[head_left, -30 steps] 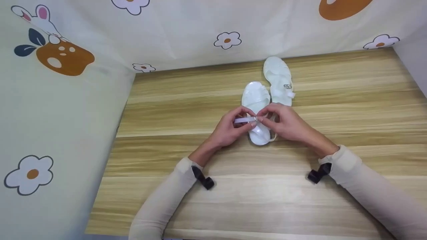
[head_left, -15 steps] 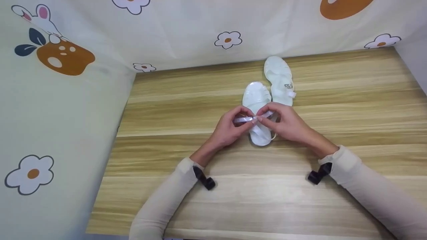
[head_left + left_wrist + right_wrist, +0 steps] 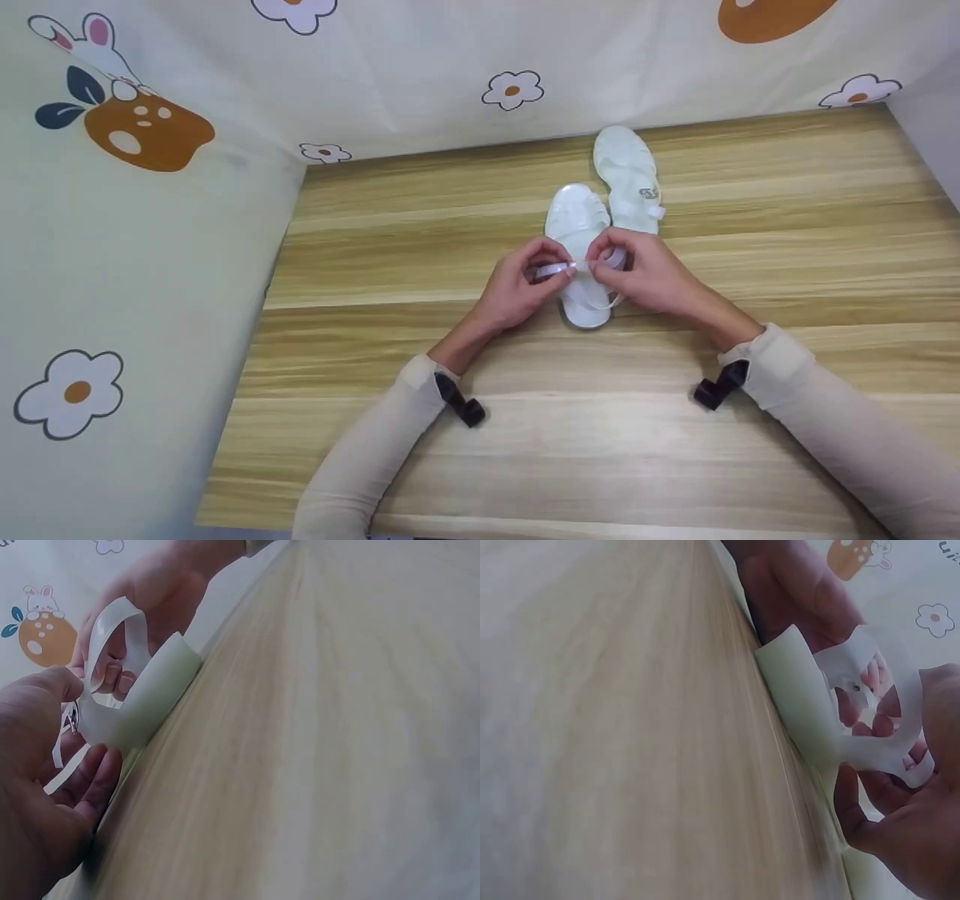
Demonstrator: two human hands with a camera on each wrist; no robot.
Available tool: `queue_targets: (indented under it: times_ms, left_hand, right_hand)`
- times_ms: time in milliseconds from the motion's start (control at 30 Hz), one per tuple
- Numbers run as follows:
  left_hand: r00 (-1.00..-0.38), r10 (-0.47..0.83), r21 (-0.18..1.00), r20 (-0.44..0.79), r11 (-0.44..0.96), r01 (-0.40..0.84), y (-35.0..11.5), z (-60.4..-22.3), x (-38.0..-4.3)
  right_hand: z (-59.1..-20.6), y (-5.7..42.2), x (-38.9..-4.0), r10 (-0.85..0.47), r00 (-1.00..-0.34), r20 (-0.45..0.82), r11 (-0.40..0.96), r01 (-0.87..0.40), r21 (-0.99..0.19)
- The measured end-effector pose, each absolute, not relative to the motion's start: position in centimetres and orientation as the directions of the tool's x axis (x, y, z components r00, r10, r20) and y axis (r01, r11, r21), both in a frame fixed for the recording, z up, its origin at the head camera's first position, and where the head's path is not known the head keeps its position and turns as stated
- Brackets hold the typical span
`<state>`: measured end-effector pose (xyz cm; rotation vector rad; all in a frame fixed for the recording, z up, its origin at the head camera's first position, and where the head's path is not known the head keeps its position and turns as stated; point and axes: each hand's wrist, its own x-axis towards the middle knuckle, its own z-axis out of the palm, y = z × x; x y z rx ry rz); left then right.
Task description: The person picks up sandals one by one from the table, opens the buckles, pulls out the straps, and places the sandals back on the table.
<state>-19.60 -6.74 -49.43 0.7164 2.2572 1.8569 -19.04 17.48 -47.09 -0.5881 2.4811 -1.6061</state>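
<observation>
Two white jelly sandals lie on the table. The nearer sandal is under both hands, its toe pointing away from me. At its ankle strap, my left hand pinches the end with the small metal buckle between thumb and fingers. Just to the right, my right hand pinches the strap too, a short stretch of it spanning the two hands. In the wrist views the strap arches in a loop above the heel. Fingers partly hide the buckle.
The other sandal lies behind and to the right, close beside the nearer one, its heel partly behind the right hand. A patterned cloth hangs at the wood-grain table's back edge and left side.
My right hand has shifted slightly right, away from the left, and the strap shows bent in a loop beneath its fingers. The left hand and both sandals stay almost in place.
</observation>
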Motion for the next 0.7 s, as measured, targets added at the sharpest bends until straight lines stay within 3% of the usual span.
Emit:
queue_targets:
  times_ms: [700]
  left_hand:
    - [-0.847, 0.485, 0.938, 0.217, 0.136, 0.318, -6.90, -49.49, -19.65]
  right_hand:
    - [-47.23, 17.19, -18.89, -0.420, -0.897, 0.139, 0.362, -0.306, -0.881]
